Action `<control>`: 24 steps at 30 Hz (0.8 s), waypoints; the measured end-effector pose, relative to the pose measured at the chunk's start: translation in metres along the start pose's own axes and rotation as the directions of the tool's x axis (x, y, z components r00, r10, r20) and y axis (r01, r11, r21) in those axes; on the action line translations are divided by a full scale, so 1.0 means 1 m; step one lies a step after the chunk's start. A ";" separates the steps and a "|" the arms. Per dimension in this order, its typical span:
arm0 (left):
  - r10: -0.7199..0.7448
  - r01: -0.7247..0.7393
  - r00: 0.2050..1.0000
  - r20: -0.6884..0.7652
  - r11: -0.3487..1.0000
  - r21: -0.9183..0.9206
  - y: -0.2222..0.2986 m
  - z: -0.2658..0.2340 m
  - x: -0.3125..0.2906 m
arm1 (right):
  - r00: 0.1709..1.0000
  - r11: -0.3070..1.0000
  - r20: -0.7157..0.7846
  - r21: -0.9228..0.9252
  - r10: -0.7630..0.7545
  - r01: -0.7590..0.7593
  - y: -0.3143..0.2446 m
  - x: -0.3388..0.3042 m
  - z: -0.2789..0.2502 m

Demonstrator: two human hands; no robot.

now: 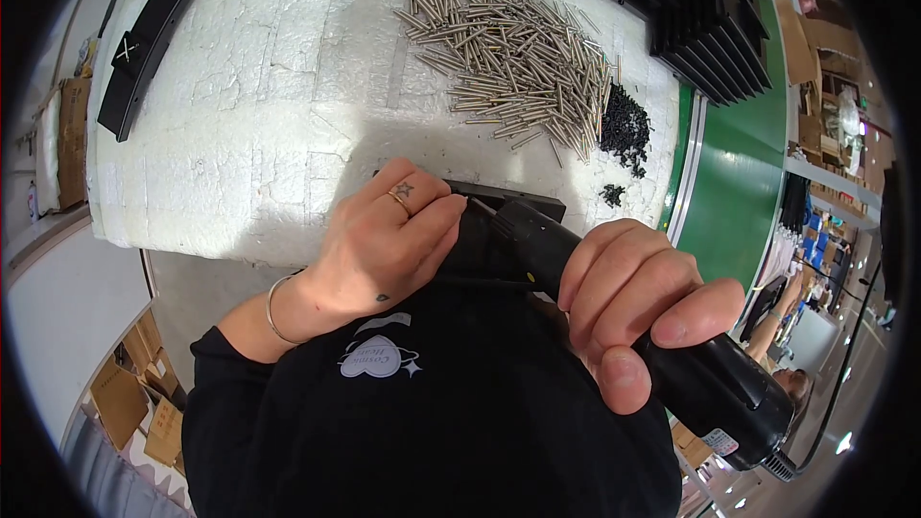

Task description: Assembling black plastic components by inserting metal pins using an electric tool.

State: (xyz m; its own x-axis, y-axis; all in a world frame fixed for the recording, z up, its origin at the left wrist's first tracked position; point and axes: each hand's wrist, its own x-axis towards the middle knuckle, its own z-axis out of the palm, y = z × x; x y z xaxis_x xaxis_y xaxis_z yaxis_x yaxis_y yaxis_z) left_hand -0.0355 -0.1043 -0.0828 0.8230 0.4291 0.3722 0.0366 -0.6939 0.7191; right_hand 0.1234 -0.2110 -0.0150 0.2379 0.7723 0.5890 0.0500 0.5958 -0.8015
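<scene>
My right hand (652, 312) is wrapped round a black electric screwdriver (537, 245), whose cord leaves its rear end at the lower right. The screwdriver's bit points left, to the pinched fingertips of my left hand (393, 235). Those fingers are closed at the bit's tip; whatever they pinch is too small and too covered to name. A long black part (528, 200) lies against the table's near edge, beside the bit and partly behind my left hand. Its left portion is hidden.
On the white-covered table (269, 67) lies a heap of metal pins (518, 58). Small black screws (625, 129) sit right of it, with a smaller cluster nearer. A black panel (144, 58) rests far left; stacked black panels (710, 48) stand far right by a green surface (729, 173).
</scene>
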 end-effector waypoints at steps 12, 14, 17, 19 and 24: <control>-0.015 0.017 1.000 0.019 0.996 -0.082 0.002 0.004 -0.004 | 0.978 0.990 0.160 -0.069 0.132 -0.122 -0.007 0.021 0.012; -0.016 0.018 0.999 0.034 0.999 -0.050 0.002 0.005 -0.003 | 0.972 0.989 0.195 -0.091 0.134 -0.118 -0.005 0.023 0.014; -0.037 0.040 0.997 0.071 0.999 -0.035 0.003 0.005 -0.003 | 0.967 0.988 0.212 -0.093 0.143 -0.126 -0.004 0.024 0.011; -0.035 0.037 0.997 0.064 0.999 -0.035 0.003 0.005 -0.002 | 0.964 0.985 0.211 -0.095 0.162 -0.145 -0.005 0.027 0.011; -0.032 0.034 0.997 0.069 0.999 -0.023 0.003 0.004 -0.003 | 0.989 0.989 0.004 0.027 0.146 -0.146 -0.002 0.022 0.022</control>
State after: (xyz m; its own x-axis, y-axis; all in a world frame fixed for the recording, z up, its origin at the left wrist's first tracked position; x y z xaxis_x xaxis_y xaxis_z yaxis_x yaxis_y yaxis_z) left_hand -0.0362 -0.1101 -0.0841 0.8587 0.4103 0.3071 0.0518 -0.6657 0.7445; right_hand 0.1067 -0.1905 0.0018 0.2386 0.8520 0.4661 -0.0111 0.4823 -0.8759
